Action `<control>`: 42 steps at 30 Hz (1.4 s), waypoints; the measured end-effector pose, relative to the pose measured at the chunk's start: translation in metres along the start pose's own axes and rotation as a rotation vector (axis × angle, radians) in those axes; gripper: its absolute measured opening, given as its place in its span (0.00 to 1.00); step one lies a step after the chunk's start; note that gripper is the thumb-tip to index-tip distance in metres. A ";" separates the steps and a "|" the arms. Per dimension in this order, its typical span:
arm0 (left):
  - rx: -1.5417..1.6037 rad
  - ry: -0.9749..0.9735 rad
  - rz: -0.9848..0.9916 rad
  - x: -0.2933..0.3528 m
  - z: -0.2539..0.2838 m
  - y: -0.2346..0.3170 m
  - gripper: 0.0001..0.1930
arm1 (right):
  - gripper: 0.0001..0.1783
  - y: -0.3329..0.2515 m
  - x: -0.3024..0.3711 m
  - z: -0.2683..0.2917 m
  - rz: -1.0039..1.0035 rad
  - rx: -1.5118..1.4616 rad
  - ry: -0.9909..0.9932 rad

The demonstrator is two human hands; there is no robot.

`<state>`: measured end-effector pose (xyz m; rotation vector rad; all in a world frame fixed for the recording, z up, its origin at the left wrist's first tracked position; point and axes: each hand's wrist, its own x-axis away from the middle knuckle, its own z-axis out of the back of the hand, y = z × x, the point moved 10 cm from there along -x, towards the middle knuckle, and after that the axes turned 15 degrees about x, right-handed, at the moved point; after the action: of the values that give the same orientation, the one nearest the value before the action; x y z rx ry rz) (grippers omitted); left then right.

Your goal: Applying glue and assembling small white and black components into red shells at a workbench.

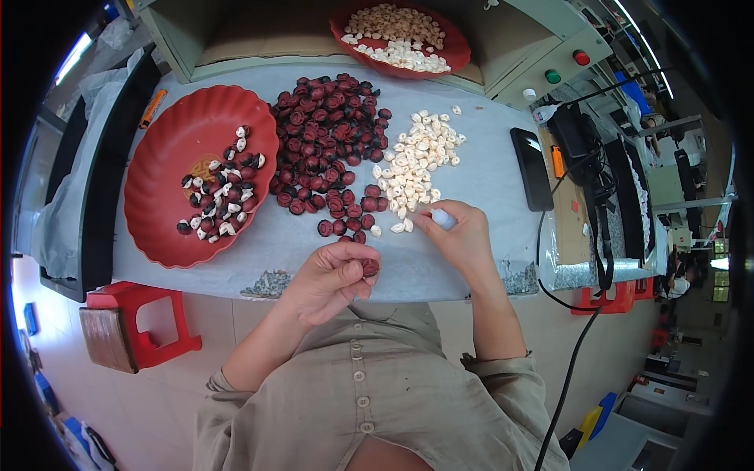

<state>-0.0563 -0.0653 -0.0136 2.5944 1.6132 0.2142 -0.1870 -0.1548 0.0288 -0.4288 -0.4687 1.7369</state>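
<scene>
My left hand [330,284] is closed over the table's front edge, pinching a dark red rose-shaped piece [370,267] between thumb and fingers. My right hand [465,239] is wrapped round a small pale bluish-white bottle [443,218], most of it hidden in the palm. Its fingertips are beside the near end of a pile of cream petal-like pieces [420,153]. Left of that pile lies a larger heap of dark red and black rose-shaped pieces [326,125], trailing toward my left hand. At the left, a red scalloped tray [153,196] holds several red pieces joined with white ones.
A second red tray [459,61] with cream pieces sits in an open-fronted box [510,39] at the back. To the right lie a black phone [532,169], an orange tool [558,162] and a cable [539,259]. A red stool [137,322] stands below left.
</scene>
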 end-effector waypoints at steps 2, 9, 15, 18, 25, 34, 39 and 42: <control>-0.002 -0.003 0.006 0.000 0.000 -0.001 0.11 | 0.08 0.002 -0.002 0.004 0.046 -0.028 -0.013; 0.015 -0.014 0.010 0.000 0.000 -0.001 0.11 | 0.07 -0.006 0.002 0.002 0.092 0.005 -0.014; 0.005 0.000 0.004 0.001 0.001 -0.001 0.12 | 0.10 0.000 0.005 0.011 0.020 0.067 0.053; 0.003 0.005 0.000 0.000 0.003 -0.001 0.12 | 0.11 0.001 0.005 0.013 0.026 0.095 0.065; 0.015 0.051 0.023 0.000 0.000 -0.003 0.11 | 0.08 -0.007 0.015 -0.008 -0.158 -0.693 -0.255; 0.053 0.166 -0.027 -0.003 0.006 0.000 0.11 | 0.07 -0.065 0.026 -0.014 0.100 -0.624 -0.343; 0.051 0.171 -0.026 -0.004 0.007 -0.001 0.11 | 0.08 -0.073 0.026 -0.013 0.208 -0.583 -0.335; 0.064 0.170 -0.027 -0.003 0.006 -0.002 0.11 | 0.08 -0.073 0.027 -0.012 0.210 -0.591 -0.322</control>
<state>-0.0585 -0.0676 -0.0204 2.6645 1.7352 0.3985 -0.1261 -0.1138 0.0564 -0.6322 -1.2200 1.8604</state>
